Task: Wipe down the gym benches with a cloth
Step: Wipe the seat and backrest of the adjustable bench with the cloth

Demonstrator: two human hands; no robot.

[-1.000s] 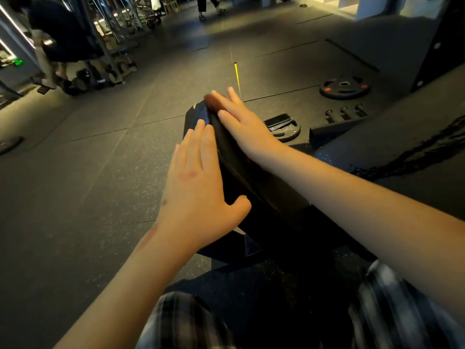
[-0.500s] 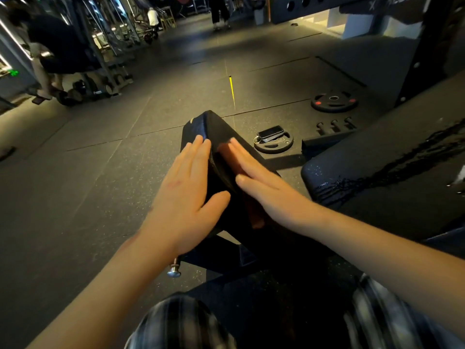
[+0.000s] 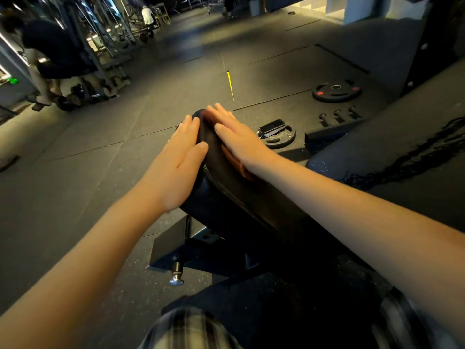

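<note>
A black padded bench pad [image 3: 234, 197] slopes away from me in the middle of the view. My left hand [image 3: 180, 162] lies flat with straight fingers against the pad's left side. My right hand [image 3: 239, 139] presses flat on the pad's top near its far end. Under the right palm a reddish-brown cloth [image 3: 240, 168] shows at the wrist side and by the fingertips; most of it is hidden by the hand.
A second black bench [image 3: 402, 157] with wet streaks stands to the right. On the floor lie a small weight plate carrying a phone [image 3: 273, 127], a larger plate [image 3: 336, 90] and a bench frame with a pull pin [image 3: 176, 275]. A person bends at a dumbbell rack, far left.
My right hand has slid with the cloth from mid-pad back up toward the pad's far end. My left hand has stayed flat on the pad's left side.
</note>
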